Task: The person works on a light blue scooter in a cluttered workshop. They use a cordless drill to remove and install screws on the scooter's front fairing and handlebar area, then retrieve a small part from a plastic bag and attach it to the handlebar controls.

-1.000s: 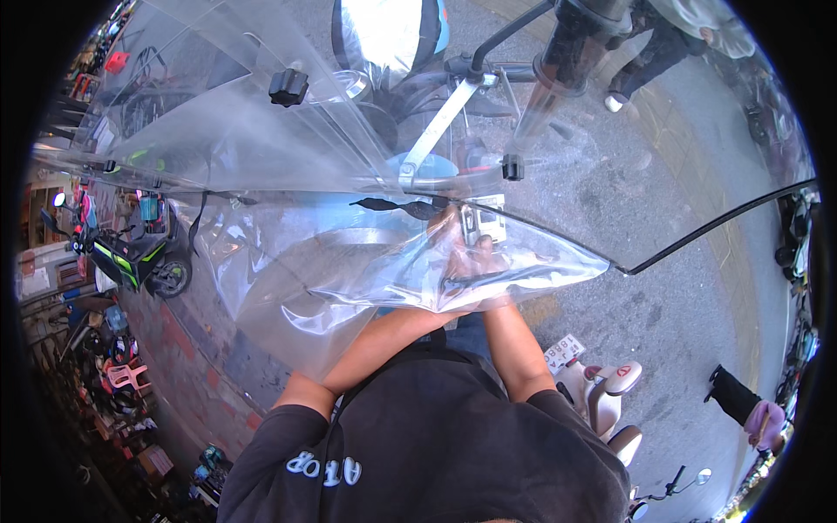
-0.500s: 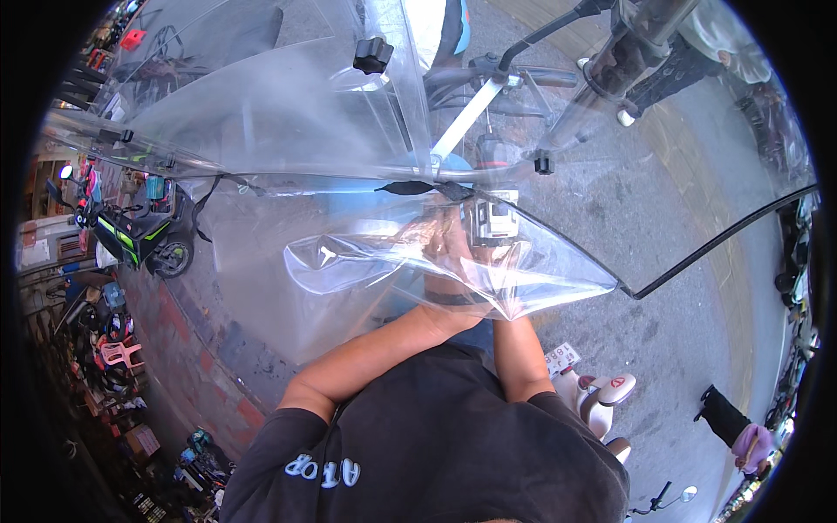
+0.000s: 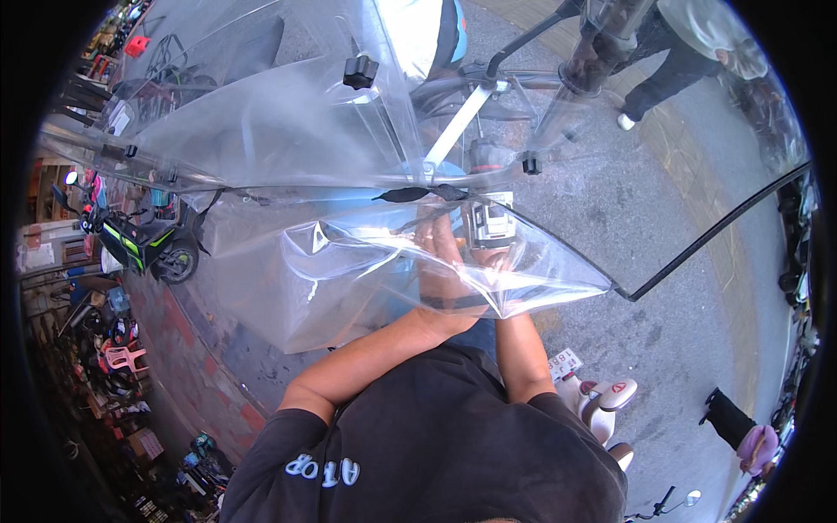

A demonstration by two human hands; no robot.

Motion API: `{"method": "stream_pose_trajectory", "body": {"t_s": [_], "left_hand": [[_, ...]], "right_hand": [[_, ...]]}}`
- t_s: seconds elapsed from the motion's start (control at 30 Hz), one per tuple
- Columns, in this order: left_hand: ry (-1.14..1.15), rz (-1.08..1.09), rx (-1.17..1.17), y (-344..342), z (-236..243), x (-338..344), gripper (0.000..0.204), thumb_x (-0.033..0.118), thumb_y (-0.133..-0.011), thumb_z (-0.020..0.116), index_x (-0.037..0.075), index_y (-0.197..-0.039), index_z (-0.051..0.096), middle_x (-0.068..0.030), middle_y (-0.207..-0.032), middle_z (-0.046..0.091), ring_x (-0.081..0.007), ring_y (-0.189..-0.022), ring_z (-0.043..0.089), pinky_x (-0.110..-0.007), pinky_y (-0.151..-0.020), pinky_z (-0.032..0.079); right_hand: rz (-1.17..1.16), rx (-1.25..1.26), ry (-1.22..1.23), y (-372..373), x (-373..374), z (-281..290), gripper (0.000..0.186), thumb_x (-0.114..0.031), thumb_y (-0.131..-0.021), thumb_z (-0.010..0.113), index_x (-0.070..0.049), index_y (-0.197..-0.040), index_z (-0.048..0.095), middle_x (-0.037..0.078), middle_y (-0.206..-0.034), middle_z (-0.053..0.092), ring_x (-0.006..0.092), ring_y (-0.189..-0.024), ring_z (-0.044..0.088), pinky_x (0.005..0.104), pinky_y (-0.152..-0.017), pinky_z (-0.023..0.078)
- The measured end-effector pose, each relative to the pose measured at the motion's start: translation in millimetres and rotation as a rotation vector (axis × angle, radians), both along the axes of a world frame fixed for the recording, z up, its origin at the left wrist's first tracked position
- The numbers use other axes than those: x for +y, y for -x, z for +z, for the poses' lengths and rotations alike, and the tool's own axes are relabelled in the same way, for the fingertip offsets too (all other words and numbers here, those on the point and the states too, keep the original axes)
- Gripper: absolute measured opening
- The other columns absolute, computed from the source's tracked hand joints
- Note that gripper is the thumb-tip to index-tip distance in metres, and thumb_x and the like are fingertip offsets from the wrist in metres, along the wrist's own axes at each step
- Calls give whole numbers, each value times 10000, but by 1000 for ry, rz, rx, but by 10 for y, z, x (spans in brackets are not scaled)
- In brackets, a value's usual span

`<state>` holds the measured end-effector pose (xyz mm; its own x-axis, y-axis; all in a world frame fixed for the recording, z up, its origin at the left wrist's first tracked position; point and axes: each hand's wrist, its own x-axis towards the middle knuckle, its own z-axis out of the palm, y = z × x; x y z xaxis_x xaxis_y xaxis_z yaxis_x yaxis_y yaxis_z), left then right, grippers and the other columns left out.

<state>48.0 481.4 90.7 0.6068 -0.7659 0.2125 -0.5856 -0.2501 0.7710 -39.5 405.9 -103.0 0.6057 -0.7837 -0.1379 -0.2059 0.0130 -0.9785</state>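
A large clear plastic sheet (image 3: 349, 288) with black edging hangs in folds before me, over both hands. Through it, my left hand (image 3: 443, 261) points away from me, a dark band at its wrist; glare blurs the fingers. Close on its right is my right hand (image 3: 494, 259), mostly hidden by folds and a white-and-black boxy device (image 3: 493, 221). Whether that device is held or strapped on, I cannot tell. Just beyond the fingers, a black strap (image 3: 418, 193) lies along the sheet's upper edge. A white metal bracket (image 3: 453, 131) rises behind it.
Clear panels with a black knob (image 3: 359, 72) spread at the upper left. A black rod (image 3: 719, 235) reaches right. A black-and-green scooter (image 3: 144, 240) stands left, a cream scooter (image 3: 606, 397) at my right. One person (image 3: 667, 74) is upper right, another (image 3: 741, 431) lower right.
The view has shifted slightly, and the sheet's folds have changed shape a little. The person at the upper right shows more clearly. Both my hands stay in about the same place under the plastic.
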Motion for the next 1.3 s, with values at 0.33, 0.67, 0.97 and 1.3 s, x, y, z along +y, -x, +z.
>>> {"method": "stream_pose_trajectory", "body": {"t_s": [0.33, 0.67, 0.97, 1.3], "left_hand": [[91, 20, -225, 54, -109, 47, 1022, 432, -799, 837, -157, -1438, 300, -373, -1440, 357, -461, -1268, 451, -445, -893, 514], [22, 20, -251, 75, -37, 57, 987, 406, -807, 822, -148, -1441, 307, -361, -1466, 355, -484, -1306, 420, -490, -1019, 440], [11, -93, 48, 76, -295, 201, 925, 389, -822, 796, -110, -1445, 328, -330, -1380, 434, -480, -1258, 450, -543, -1051, 368], [142, 52, -167, 104, -478, 96, 615, 315, -960, 639, -45, -1416, 440, -256, -1290, 559, -369, -1162, 570, -495, -1019, 425]], "right_hand": [[12, -4, -2, 82, -108, 17, 402, -313, -952, 565, -72, -1270, 614, 118, -1215, 652, 273, -1111, 615, 405, -990, 480], [21, -14, -5, 92, -104, 14, 408, -315, -961, 559, -66, -1279, 607, 120, -1223, 647, 271, -1118, 612, 403, -994, 478], [36, -41, -3, 39, -98, 24, 413, -318, -968, 552, -60, -1288, 601, 122, -1231, 643, 269, -1125, 608, 401, -997, 477], [45, -111, -52, 49, -237, 62, 420, -320, -977, 545, -54, -1298, 594, 124, -1240, 638, 266, -1132, 605, 399, -1001, 475]]}}
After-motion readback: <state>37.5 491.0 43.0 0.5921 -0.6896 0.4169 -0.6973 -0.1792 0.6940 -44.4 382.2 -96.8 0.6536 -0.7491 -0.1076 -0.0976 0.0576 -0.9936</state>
